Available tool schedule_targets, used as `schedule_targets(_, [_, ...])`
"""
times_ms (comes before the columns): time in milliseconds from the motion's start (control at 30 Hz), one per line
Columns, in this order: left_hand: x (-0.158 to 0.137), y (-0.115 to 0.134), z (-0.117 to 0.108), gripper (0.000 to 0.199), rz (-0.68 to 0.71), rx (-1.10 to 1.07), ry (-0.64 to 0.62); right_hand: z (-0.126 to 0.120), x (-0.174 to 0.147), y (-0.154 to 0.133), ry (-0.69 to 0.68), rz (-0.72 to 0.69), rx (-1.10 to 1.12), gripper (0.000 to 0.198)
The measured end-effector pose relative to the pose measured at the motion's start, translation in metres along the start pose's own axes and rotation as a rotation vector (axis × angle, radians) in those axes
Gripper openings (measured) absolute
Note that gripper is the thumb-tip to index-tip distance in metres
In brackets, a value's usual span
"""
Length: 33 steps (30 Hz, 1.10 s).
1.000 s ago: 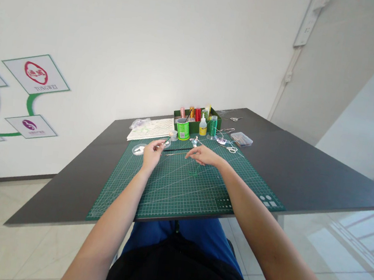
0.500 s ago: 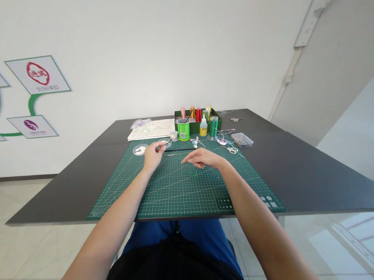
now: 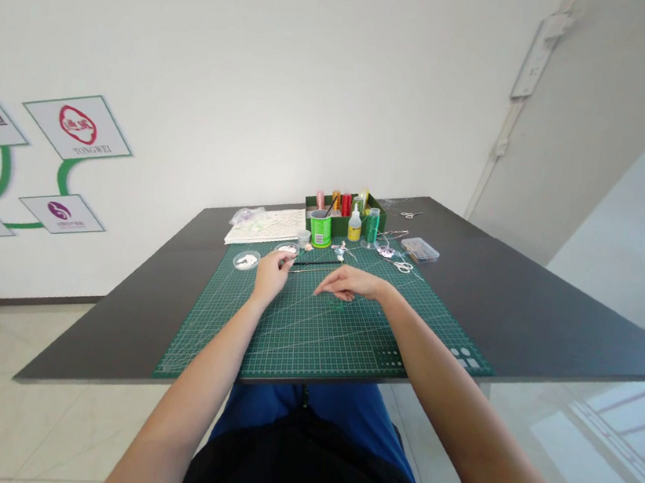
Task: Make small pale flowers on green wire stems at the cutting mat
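Note:
My left hand (image 3: pixel 273 274) is over the far left part of the green cutting mat (image 3: pixel 309 343), thumb and fingertips pinched on a thin stem. A small pinkish flower (image 3: pixel 308 247) tops the stem, pointing away from me to the right. Just beside that hand lie a dark thin rod (image 3: pixel 316 262) and a slender light stick (image 3: pixel 312 270). To the right is my right hand (image 3: pixel 349 282), index finger angled down and the others curled in. Green thread (image 3: pixel 339 305) loops under these curled fingers; its exact grip is hidden.
Two shallow dishes with white contents, one of them a round dish (image 3: pixel 246 261), sit at left. Farther back are a green can (image 3: pixel 320 229), a glue bottle (image 3: pixel 354 226), a green thread spool (image 3: pixel 372 227), scissors (image 3: pixel 403 267), a clear box (image 3: pixel 420 249) and a white cloth (image 3: pixel 268 226).
The flower in my left hand has swung slightly right and lower as that hand turned. My right hand keeps nearly the same pose. The whole view has shifted a little.

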<state>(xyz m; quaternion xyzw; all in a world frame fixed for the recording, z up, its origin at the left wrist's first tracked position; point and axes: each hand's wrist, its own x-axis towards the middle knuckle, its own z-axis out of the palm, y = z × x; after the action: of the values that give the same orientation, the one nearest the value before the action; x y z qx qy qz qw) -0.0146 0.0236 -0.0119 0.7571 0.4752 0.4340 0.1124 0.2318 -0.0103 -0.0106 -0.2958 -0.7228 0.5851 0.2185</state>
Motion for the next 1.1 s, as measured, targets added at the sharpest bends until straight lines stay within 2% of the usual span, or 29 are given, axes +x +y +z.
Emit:
schedule_targets(167, [0.000, 0.009, -0.006, 0.022, 0.042, 0.049, -0.034, 0.007, -0.002, -0.011, -0.040, -0.041, -0.028, 0.046])
schedule_targets(367, [0.000, 0.026, -0.014, 0.024, 0.133, 0.109, -0.110, 0.014, -0.011, -0.044, -0.040, -0.103, -0.074, 0.045])
schedule_targets(533, [-0.003, 0.043, -0.018, 0.024, 0.184, 0.121, -0.158, 0.027, -0.019, -0.065, 0.004, -0.106, -0.189, 0.042])
schedule_targets(733, [-0.022, 0.058, -0.022, 0.022, 0.208, 0.098, -0.193, 0.069, -0.038, -0.070, 0.136, -0.106, -0.268, 0.037])
schedule_targets(967, [-0.075, 0.060, -0.024, 0.024, 0.196, 0.008, -0.140, 0.118, -0.053, -0.053, 0.278, -0.164, -0.132, 0.036])
schedule_targets(1100, [-0.106, 0.071, -0.034, 0.027, 0.204, -0.034, -0.083, 0.147, -0.064, -0.051, 0.347, -0.173, -0.081, 0.039])
